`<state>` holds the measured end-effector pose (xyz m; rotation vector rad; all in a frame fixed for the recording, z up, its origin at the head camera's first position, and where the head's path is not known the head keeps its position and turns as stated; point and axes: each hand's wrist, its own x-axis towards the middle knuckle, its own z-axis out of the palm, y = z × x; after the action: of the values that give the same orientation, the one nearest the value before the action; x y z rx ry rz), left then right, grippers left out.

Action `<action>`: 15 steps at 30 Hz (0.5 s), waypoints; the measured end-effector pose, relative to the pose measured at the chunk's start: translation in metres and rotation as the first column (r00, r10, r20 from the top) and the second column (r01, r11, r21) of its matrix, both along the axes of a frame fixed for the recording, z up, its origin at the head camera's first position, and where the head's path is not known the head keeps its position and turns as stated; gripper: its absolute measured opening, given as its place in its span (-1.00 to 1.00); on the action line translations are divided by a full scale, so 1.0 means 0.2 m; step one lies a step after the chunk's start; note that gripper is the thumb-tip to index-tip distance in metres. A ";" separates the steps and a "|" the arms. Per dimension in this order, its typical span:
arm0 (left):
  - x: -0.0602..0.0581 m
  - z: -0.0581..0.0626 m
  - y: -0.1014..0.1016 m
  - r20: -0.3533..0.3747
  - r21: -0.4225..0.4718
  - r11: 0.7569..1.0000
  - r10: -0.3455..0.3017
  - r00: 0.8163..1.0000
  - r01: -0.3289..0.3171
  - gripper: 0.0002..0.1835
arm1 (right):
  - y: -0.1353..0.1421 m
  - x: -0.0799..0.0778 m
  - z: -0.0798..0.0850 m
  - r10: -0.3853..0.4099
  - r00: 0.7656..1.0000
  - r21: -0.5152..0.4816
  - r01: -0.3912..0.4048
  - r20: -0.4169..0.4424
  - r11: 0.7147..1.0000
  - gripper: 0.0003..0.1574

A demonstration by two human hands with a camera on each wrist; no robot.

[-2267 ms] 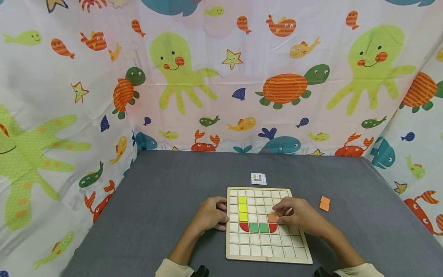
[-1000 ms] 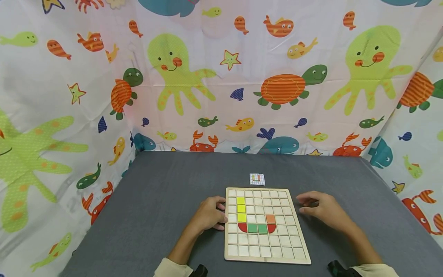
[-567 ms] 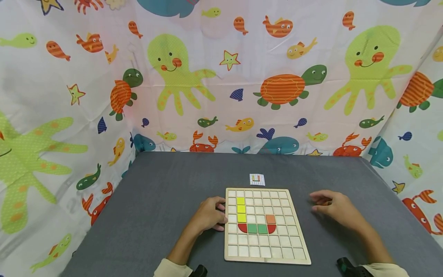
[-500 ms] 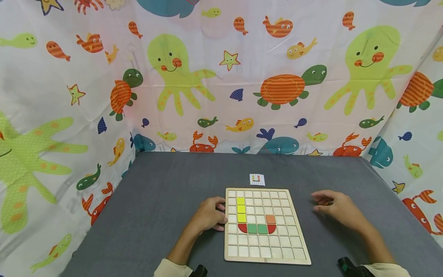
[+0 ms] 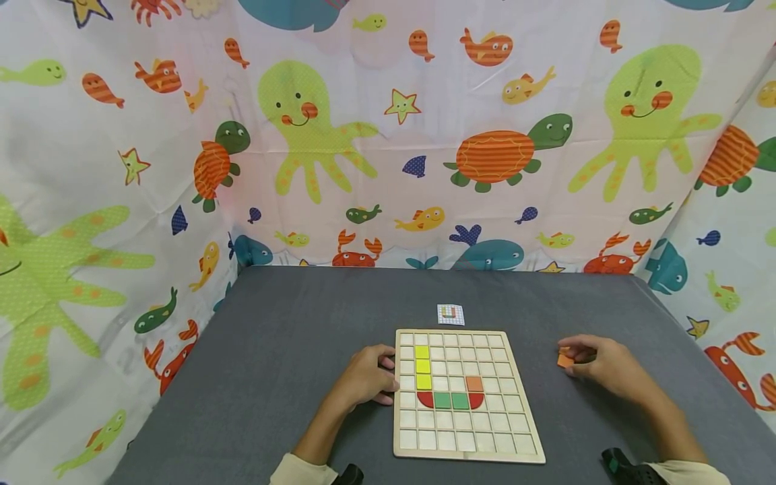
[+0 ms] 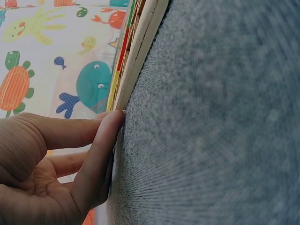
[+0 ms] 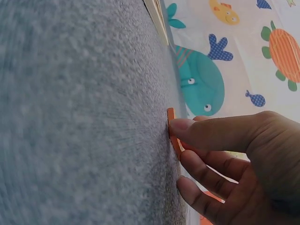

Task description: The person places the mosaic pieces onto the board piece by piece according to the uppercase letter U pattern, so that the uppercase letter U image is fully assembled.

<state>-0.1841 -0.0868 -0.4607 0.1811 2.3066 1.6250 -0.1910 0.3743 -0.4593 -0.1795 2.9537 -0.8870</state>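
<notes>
A wooden grid board (image 5: 503,450) lies on the grey table with tiles set in its cells. Yellow squares (image 5: 422,366) form a column at left, above a row of two green squares (image 5: 451,401) between red rounded pieces (image 5: 425,399). One orange square (image 5: 473,384) sits above the right red piece. My left hand (image 5: 366,377) rests its fingertips against the board's left edge, as the left wrist view also shows. Right of the board, my right hand (image 5: 609,367) pinches a loose orange tile (image 5: 565,362) at the table surface; its fingers partly cover the orange pieces there.
A small printed pattern card (image 5: 450,314) lies just behind the board. The grey cloth table (image 5: 303,316) ends at a curtain (image 5: 388,148) printed with sea animals at the back and sides. A dark wrist device (image 5: 630,468) sits on my right forearm.
My right hand has left the board's orange square, moved right to the loose orange tiles and taken hold of one. My left hand stays at the board's edge.
</notes>
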 end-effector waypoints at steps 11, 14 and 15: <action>0.00 -0.01 0.00 0.001 0.012 1.000 -0.004 1.000 0.004 -0.29 | 0.02 0.00 0.00 0.009 1.000 0.030 -0.009 -0.019 1.000 -0.51; 0.00 -0.01 0.00 0.001 0.012 1.000 -0.003 1.000 0.003 -0.29 | 0.02 0.00 0.01 0.012 1.000 0.031 -0.012 -0.005 0.999 -0.51; 0.00 -0.01 0.00 0.000 0.012 1.000 -0.003 1.000 0.003 -0.29 | 0.02 0.01 0.02 0.012 1.000 0.028 -0.012 0.001 1.000 -0.50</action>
<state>-0.1850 -0.0876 -0.4620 0.1868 2.2958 1.6369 -0.1898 0.3789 -0.4559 -0.1957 2.9591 -0.8439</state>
